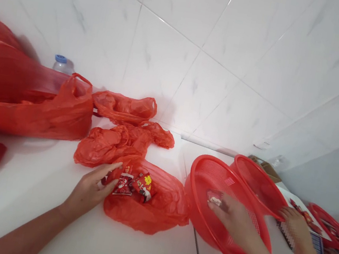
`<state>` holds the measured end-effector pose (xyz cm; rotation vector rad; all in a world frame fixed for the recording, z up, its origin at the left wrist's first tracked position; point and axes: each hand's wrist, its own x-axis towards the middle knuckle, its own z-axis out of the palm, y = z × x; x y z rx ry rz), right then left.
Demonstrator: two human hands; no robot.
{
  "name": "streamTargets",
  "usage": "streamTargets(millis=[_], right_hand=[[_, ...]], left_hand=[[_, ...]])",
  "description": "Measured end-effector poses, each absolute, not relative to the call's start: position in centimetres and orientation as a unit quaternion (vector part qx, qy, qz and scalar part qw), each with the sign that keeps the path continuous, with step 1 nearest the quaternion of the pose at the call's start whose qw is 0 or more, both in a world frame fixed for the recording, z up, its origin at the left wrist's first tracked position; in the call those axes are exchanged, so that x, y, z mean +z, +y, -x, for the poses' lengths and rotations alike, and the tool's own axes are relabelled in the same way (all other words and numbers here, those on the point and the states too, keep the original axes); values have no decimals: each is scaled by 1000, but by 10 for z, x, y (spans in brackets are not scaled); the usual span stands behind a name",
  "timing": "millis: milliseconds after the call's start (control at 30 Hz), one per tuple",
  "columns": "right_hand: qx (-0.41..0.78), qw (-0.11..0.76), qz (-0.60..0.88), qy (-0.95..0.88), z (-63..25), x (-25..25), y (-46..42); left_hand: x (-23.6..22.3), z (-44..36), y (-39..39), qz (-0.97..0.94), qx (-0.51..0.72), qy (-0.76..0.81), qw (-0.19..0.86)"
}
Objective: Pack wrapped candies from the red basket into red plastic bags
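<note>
A red plastic bag [146,221] lies open on the white table with small red snack packets [124,185] inside. At its left end my left hand [89,187] curves its thumb and fingers around another small red packet [104,179], partly hidden by the hand. My right hand [234,221] is over a red perforated plastic basket [197,171], to the right of the bag. Between its thumb and fingers it pinches a small wrapped packet [216,198], red with a pale part.
Crumpled red bags [110,143] lie behind the open one. A large red bag [26,119] and a blue-capped bottle [60,65] stand at left. Another person's hand [296,226] touches a second red basket [255,177] at right. A tiled wall [168,57] bounds the table.
</note>
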<state>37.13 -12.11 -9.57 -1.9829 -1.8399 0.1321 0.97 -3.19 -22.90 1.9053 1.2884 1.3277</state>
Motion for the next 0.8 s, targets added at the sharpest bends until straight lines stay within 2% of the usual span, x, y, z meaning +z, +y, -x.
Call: streamTargets(millis=[167,333,567,633,800], right_hand=[[127,198,684,-691,-314,-97,-106],[83,202,679,-700,-297,-105,-96],[111,204,651,-723,-301,-121,-118],[67,201,638,-740,-303,-128,-124],[-145,171,642,-733,-317,-155,-136]], left_hand=[[-231,-8,-31,-709,471,472,229],[-234,-6,-31,-717,468,468,219],[-235,-7,-30,-721,463,467,220],[-233,-8,-31,-719,467,465,221],[-227,-8,-33,-709,475,474,217]])
